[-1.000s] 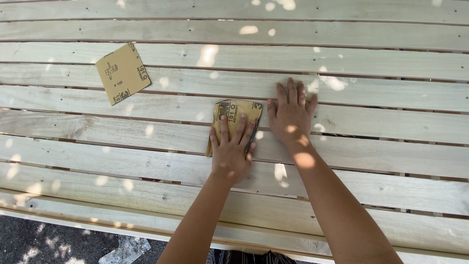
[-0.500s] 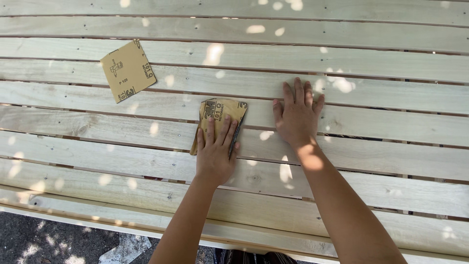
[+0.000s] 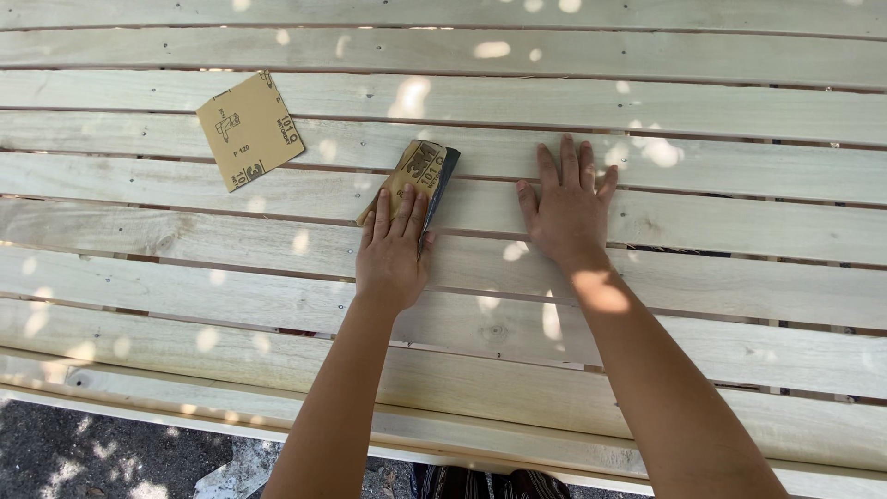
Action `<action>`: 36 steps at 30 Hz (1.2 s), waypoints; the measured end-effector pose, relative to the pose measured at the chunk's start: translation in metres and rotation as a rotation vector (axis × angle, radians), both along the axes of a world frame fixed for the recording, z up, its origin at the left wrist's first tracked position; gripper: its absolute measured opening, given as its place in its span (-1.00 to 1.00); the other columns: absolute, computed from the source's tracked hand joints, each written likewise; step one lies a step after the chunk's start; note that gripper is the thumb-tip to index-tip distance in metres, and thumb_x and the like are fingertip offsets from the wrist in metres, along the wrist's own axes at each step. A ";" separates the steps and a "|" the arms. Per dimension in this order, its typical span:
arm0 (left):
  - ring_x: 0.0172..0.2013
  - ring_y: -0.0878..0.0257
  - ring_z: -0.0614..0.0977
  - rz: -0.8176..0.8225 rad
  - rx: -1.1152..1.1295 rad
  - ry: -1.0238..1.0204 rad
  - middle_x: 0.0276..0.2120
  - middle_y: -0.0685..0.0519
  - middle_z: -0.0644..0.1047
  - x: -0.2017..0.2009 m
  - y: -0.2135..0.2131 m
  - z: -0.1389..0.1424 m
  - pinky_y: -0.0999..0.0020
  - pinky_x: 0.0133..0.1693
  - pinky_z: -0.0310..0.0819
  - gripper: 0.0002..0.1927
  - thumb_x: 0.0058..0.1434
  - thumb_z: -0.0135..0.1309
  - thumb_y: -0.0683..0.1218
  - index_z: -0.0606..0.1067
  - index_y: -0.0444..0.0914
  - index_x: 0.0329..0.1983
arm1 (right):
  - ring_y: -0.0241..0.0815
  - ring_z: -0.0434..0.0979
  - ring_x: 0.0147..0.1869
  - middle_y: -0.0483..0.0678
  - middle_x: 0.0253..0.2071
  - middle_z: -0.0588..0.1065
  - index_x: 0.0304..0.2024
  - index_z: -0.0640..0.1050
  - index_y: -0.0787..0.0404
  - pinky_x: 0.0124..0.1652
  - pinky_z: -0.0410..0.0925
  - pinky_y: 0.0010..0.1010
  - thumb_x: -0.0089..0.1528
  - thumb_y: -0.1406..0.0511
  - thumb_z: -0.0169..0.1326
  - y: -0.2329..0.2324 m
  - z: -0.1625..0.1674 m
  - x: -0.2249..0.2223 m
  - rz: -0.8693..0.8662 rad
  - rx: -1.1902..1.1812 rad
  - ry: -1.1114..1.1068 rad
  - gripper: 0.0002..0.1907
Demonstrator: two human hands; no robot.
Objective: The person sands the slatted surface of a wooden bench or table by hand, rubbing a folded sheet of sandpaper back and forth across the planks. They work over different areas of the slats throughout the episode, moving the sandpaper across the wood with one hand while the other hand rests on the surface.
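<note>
My left hand [image 3: 394, 249] presses flat on a folded tan sheet of sandpaper [image 3: 418, 173], which lies on the pale wooden slats [image 3: 702, 111]. Its fingers cover the near half of the sheet; the far end and a dark underside edge stick out. My right hand [image 3: 565, 205] rests palm down on a slat to the right, fingers spread, holding nothing. A hand's width of bare wood separates the two hands.
A second square of tan sandpaper [image 3: 249, 128] lies loose on the slats at the upper left. Narrow gaps run between the long horizontal boards. Below the near edge of the wood shows dark gravel ground [image 3: 92, 457]. Sun spots dapple the surface.
My left hand has slid the folded sandpaper leftward along the slat. My right hand stayed pressed on the wood, and the view shifted slightly.
</note>
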State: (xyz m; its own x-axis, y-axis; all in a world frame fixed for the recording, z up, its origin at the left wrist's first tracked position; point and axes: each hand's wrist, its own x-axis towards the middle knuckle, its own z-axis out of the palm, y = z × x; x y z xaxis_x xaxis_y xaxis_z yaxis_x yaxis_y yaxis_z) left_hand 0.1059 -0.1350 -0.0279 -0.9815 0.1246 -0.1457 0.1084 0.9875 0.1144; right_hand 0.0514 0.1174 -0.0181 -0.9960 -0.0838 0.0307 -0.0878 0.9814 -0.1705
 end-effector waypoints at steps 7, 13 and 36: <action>0.49 -0.11 -0.24 0.108 -0.084 -0.044 0.54 0.01 -0.21 -0.070 0.006 0.012 -0.02 0.43 -0.34 -0.35 0.44 -0.58 0.21 -0.16 0.02 0.57 | 0.17 -0.17 0.62 0.11 0.57 -0.04 0.49 0.17 0.06 0.39 -0.28 0.34 0.40 -0.09 -0.35 -0.001 0.001 0.001 -0.011 0.003 0.036 -0.31; 0.56 -0.02 -0.17 -0.030 -0.061 0.069 0.58 -0.02 -0.11 -0.027 -0.009 0.022 0.01 0.51 -0.22 -0.32 0.52 -0.47 0.22 -0.10 -0.19 0.59 | 0.13 -0.17 0.64 0.07 0.58 -0.06 0.51 0.14 0.03 0.41 -0.26 0.31 0.41 -0.10 -0.36 0.000 -0.001 0.000 -0.028 0.023 0.014 -0.30; 0.49 -0.18 -0.34 0.053 -0.114 -0.227 0.54 -0.10 -0.32 0.018 -0.008 0.018 -0.23 0.39 -0.49 -0.29 0.40 -0.61 0.28 -0.21 0.02 0.58 | 0.11 -0.19 0.63 0.08 0.56 -0.07 0.50 0.13 0.03 0.42 -0.25 0.23 0.40 -0.07 -0.32 -0.021 0.002 -0.008 -0.075 0.027 -0.018 -0.32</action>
State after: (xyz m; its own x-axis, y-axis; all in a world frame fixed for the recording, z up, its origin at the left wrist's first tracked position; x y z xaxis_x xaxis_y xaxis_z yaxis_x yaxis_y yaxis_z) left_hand 0.1237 -0.1431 -0.0101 -0.9267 0.0443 -0.3731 0.0406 0.9990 0.0178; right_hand 0.0431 0.0966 -0.0161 -0.9999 -0.0091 0.0118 -0.0107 0.9894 -0.1447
